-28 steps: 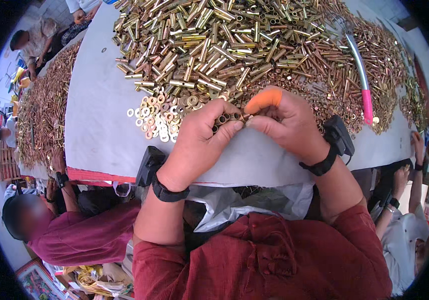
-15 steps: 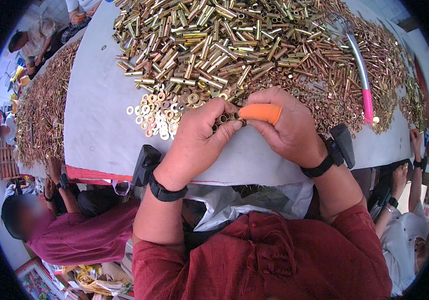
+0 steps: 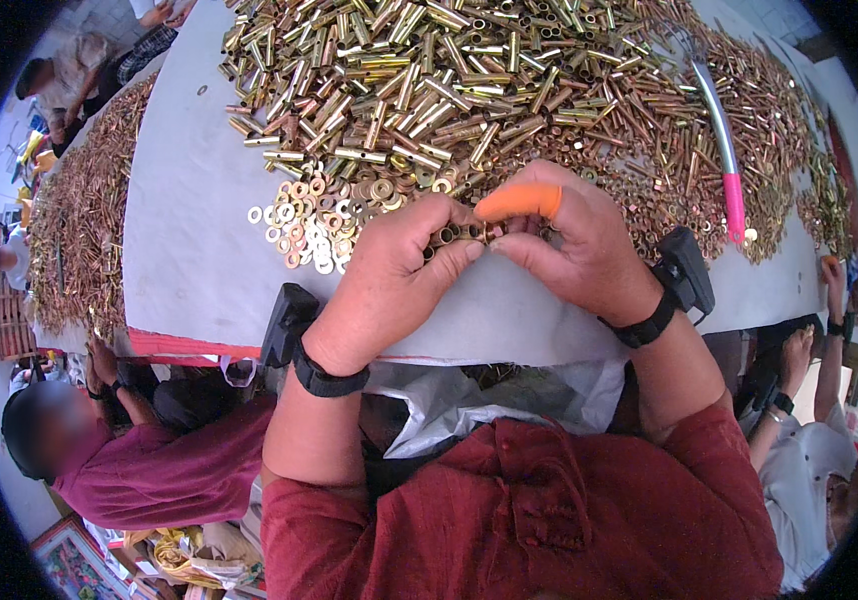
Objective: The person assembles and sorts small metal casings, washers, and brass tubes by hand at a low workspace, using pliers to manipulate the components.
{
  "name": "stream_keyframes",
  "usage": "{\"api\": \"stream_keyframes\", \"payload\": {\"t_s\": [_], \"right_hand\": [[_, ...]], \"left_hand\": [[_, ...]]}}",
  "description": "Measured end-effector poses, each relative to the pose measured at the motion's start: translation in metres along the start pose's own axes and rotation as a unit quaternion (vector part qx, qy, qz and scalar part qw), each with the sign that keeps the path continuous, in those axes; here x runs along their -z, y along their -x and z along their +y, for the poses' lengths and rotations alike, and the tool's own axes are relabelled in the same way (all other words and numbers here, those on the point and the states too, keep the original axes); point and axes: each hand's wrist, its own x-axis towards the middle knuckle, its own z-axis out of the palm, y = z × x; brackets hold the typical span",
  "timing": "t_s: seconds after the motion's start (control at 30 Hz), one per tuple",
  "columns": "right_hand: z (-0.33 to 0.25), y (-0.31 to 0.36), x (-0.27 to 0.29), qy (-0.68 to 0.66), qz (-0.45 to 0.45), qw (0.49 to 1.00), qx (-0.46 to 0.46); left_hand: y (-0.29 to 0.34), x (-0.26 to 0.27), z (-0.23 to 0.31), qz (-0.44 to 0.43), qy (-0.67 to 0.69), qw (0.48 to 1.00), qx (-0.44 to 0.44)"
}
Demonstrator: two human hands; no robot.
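Observation:
My left hand (image 3: 404, 265) is closed around several short metal tubes (image 3: 444, 237), their open ends facing my right hand. My right hand (image 3: 574, 240) wears an orange finger cover (image 3: 519, 203) on its index finger. Its finger and thumb pinch a small copper-coloured nut (image 3: 494, 231) against the end of one tube. More small metal bits show partly under its curled fingers. Just beyond my left hand lies a spread of flat washers (image 3: 314, 222). A big heap of yellowish metal tubes (image 3: 399, 80) rises behind both hands, with loose nuts (image 3: 639, 205) near my right hand.
A tool with a silver shaft and pink handle (image 3: 734, 205) lies on the heap at right. The pale table (image 3: 184, 220) has its near edge under my forearms. At left, a person in purple (image 3: 169, 460) sits beside another heap (image 3: 89, 220); another person's hands (image 3: 799, 350) are at right.
My right fingers have opened slightly and shifted, so the small nut at the tube end now shows. My left hand keeps its hold on the tubes.

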Motion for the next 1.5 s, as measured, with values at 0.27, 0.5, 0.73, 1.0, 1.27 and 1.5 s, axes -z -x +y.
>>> {"api": "stream_keyframes", "payload": {"t_s": [0.27,0.5,0.73,1.0,1.27,1.5], "right_hand": [[-0.011,0.004,-0.003,-0.001,0.012,0.991,-0.137],[-0.004,0.007,-0.003,0.015,0.031,0.996,-0.077],[0.006,0.009,-0.006,0.040,0.035,0.996,-0.075],[0.004,0.007,-0.015,-0.250,0.054,0.942,-0.218],[0.001,0.006,-0.012,-0.396,0.059,0.892,-0.212],[0.004,0.006,-0.010,-0.379,0.028,0.897,-0.228]], "left_hand": [[-0.004,-0.005,0.007,0.006,-0.006,1.000,-0.024],[-0.002,-0.002,0.010,0.014,0.018,0.999,0.039],[-0.003,-0.005,0.008,0.026,0.016,0.999,0.032],[-0.002,-0.010,0.006,0.086,0.077,0.988,0.098],[-0.001,-0.010,0.005,0.099,0.074,0.986,0.108],[-0.002,-0.011,0.010,0.109,0.104,0.982,0.118]]}}
